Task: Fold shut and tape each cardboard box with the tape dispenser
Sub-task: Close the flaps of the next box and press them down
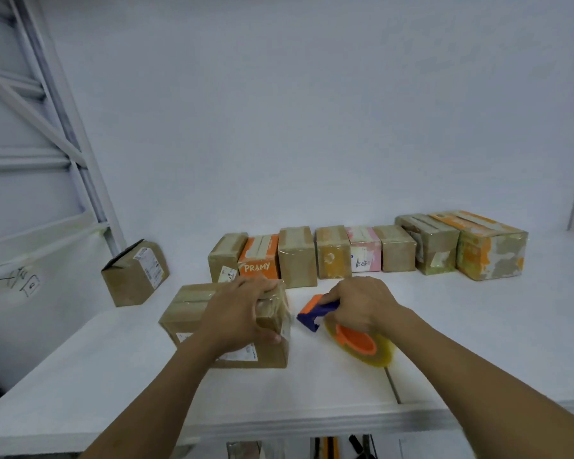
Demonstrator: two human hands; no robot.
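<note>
On the near middle of the table (113, 376): a brown cardboard box (186, 306) lies flaps-down and closed, with clear tape strips running along its top and wrinkling over its right end.
Left hand (242, 313): grips the box's right end, fingers curled over the top edge, thumb on the near face.
Right hand (362, 306): wrapped round the handle of the tape dispenser (352, 339), knuckles up.
Tape dispenser: just right of the box but apart from it, its purple-and-orange blade end pointing at the box and its yellowish roll towards the person; whether it rests on the table I cannot tell.
Back row (297, 256): eight boxes side by side against the wall, all closed and taped.
Far left: a lone brown box (135, 273), top flaps not lying flat, apparently still unsealed.
Step in hand: likely finishing this box, the tape end being held down on the right end.
Next move: probably calls for smoothing the loose tape, sliding this box to the row, then reaching well left for the unsealed one while keeping hold of the dispenser.
</note>
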